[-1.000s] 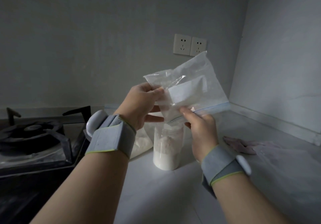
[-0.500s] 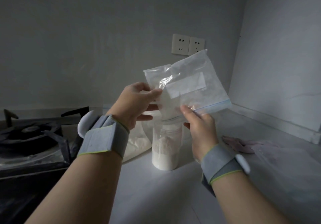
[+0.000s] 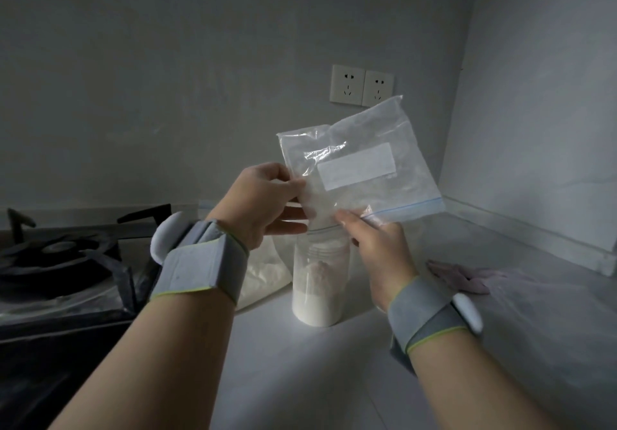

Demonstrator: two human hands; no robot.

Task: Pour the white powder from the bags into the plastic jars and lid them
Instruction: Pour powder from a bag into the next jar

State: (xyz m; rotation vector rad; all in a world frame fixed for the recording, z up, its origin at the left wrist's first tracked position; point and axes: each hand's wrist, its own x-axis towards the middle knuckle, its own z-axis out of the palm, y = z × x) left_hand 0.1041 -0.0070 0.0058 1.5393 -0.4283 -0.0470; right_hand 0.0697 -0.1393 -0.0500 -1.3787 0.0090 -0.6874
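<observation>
The left edge of a clear zip bag (image 3: 360, 169) is pinched between the thumb and the curled fingers (image 3: 290, 184) of the left hand (image 3: 263, 202). The bag's lower, zip-sealed edge is gripped by the closed fingertips (image 3: 347, 220) of the right hand (image 3: 377, 246), just beside the blue zip strip (image 3: 410, 207). The bag is held up in the air, tilted, with its zip edge turned downward and its closed bottom raised toward the wall. A blank white label (image 3: 355, 166) is seen on its front. White powder (image 3: 315, 196) is gathered in the bag's lower left corner, between the two hands.

Directly under that corner a plastic jar (image 3: 320, 282) is stood upright on the pale countertop (image 3: 300, 379), with no lid on it. It is filled partway with powder, heaped higher in the middle. Whether the bag's mouth touches the jar's rim cannot be told.

A grey wristband (image 3: 197, 266) is worn on the left wrist and another (image 3: 430, 316) on the right, each carrying a white device. A second bag (image 3: 267, 276) holding powder is laid on the counter just behind the left wrist, beside the jar. A black gas hob (image 3: 66, 262) is set at the left, a pink cloth (image 3: 457, 276) is lying to the right, and two wall sockets (image 3: 362, 85) are mounted above.
</observation>
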